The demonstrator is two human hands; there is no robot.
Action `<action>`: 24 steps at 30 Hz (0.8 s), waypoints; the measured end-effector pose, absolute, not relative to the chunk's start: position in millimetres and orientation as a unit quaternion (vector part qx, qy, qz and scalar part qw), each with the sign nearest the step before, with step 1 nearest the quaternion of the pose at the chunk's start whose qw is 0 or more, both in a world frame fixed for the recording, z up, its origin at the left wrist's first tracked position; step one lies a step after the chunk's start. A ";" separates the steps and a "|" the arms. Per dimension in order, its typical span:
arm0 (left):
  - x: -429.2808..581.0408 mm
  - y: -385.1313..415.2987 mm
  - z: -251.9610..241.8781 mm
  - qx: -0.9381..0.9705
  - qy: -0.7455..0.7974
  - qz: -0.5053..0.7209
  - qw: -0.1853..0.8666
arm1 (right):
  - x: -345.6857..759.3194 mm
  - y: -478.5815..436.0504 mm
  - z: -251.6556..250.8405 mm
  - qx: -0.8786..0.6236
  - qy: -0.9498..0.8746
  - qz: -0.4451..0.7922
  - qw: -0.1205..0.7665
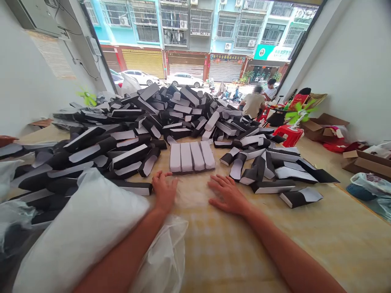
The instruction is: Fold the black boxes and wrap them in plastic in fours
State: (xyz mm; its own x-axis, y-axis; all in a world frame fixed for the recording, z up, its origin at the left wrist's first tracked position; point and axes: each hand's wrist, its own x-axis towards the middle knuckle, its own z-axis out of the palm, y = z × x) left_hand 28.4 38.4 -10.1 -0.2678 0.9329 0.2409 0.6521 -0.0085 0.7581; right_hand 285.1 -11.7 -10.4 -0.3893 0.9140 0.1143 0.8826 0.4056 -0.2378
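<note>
Currently, four white blocks (192, 156) are lying side by side in a clear bag (192, 191), well in from the tabletop's (244, 256) right edge. The left hand's (165, 189) fingers are curling half-open beside it, grip unclear; the right hand's (227, 193) are spreading loosely, holding nothing.

Beyond the table's (214, 260) far edge, you can read "南宁市" and "水配送" on the dark shop sign (227, 58) across the street. The green-and-white sign (270, 52) and the paper notice (50, 57) are too blurred for you to read reliably.
</note>
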 end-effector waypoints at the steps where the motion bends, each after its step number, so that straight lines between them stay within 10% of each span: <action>1: 28.8 38.6 -10.5 0.591 0.684 0.393 0.168 | 287.5 -12.4 -8.6 -0.536 -0.834 0.073 0.110; 7: 36.5 33.6 -10.0 0.667 0.671 0.286 0.152 | 299.1 -15.7 0.4 -0.515 -0.847 0.119 0.057; 14: 25.7 42.3 -20.1 0.605 0.643 0.429 0.188 | 304.9 -9.7 -2.0 -0.643 -0.738 0.017 0.205; 24: 24.5 45.1 -22.6 0.578 0.605 0.459 0.299 | 296.9 -10.6 -12.8 -0.703 -0.687 0.066 0.171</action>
State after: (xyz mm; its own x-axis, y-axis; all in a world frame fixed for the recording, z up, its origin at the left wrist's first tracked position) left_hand 24.5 45.1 -22.6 -0.1528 0.9736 0.1696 0.4250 -0.0902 0.9007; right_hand 296.9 -10.6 -12.8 0.0473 0.9887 0.1422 0.9437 0.0024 -0.3307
